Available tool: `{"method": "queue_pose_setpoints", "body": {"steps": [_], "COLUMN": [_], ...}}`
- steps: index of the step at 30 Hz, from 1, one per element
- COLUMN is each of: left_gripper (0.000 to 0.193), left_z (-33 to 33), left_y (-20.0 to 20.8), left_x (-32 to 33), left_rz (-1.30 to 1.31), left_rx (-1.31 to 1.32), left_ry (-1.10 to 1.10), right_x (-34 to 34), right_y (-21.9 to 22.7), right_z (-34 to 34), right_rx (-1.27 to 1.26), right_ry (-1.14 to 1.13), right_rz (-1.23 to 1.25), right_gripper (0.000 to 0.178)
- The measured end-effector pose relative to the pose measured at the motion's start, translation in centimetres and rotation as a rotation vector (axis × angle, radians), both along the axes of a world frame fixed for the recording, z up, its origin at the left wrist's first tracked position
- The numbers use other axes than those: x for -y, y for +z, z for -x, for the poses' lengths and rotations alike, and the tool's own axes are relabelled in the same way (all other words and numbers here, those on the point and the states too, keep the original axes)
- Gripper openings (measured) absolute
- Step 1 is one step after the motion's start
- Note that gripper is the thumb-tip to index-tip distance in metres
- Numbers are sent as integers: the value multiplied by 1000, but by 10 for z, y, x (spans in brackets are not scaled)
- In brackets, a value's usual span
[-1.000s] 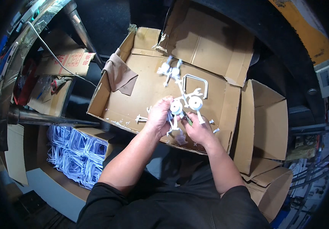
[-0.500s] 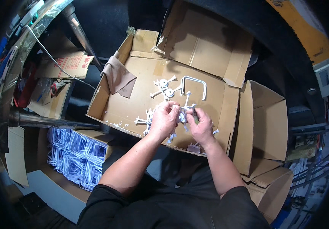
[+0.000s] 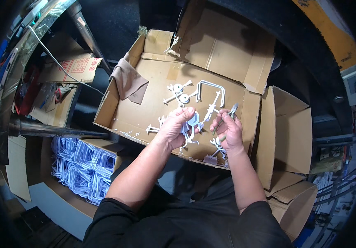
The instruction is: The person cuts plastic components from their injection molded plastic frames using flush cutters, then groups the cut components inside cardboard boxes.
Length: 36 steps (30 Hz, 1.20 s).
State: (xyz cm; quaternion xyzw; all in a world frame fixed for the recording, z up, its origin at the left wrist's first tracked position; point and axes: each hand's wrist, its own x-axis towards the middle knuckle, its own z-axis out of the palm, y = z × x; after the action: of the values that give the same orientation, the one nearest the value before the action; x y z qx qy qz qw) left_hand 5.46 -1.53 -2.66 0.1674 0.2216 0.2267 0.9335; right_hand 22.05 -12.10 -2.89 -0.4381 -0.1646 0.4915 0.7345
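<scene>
My left hand [image 3: 173, 128] is closed around a white moulded plastic part with a round disc [image 3: 193, 119] and thin curved arms hanging below it. To its right, my right hand [image 3: 231, 134] grips cutting pliers [image 3: 234, 108] with green handles, their jaws pointing up and away from the part. Between the hands lies a white branched plastic piece [image 3: 211, 110]. Both hands are over a shallow cardboard box [image 3: 124, 118]. Farther in sit white pieces with round hubs [image 3: 183, 98] and a white U-shaped rod frame [image 3: 212, 84]. Another branched piece [image 3: 218, 145] lies below my right hand.
A brown cloth [image 3: 130, 82] drapes over the box's left wall. Lower left, a carton holds many white bent frames [image 3: 83, 167]. Open cardboard boxes [image 3: 291, 128] stand at the right. Small white scraps [image 3: 128, 133] lie along the near edge. A metal post [image 3: 62, 131] stretches in from the left.
My hands have drawn apart, the right going right with the pliers. The held part has turned so its disc shows. Branched pieces now show between the hands and below the right hand.
</scene>
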Motion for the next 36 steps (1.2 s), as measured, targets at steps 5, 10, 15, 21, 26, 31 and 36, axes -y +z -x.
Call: {"method": "queue_pose_setpoints", "body": {"steps": [5, 10, 15, 21, 26, 31, 36], "left_gripper": [26, 21, 20, 25, 28, 31, 23], "left_z": [-2, -5, -7, -6, -2, -4, -2], "left_y": [-7, -7, -11, 12, -8, -2, -7], "left_x": [-1, 6, 9, 11, 2, 0, -4], "left_rz": [-9, -89, -174, -18, -57, -76, -26], "left_rx": [25, -59, -102, -134, -46, -144, -111], "left_ry": [-73, -85, -52, -91, -134, -17, 70], "right_x": [5, 8, 9, 8, 2, -2, 0], "right_y": [4, 4, 3, 4, 5, -7, -3], "right_z": [-2, 1, 2, -1, 4, 18, 29], "right_rx": [-344, -292, -298, -328, -13, 641, 1514], "right_ry": [205, 286, 300, 316, 205, -3, 54], "right_rz": [-118, -169, -202, -208, -48, 287, 422], "right_gripper": [20, 22, 23, 21, 20, 39, 49]}}
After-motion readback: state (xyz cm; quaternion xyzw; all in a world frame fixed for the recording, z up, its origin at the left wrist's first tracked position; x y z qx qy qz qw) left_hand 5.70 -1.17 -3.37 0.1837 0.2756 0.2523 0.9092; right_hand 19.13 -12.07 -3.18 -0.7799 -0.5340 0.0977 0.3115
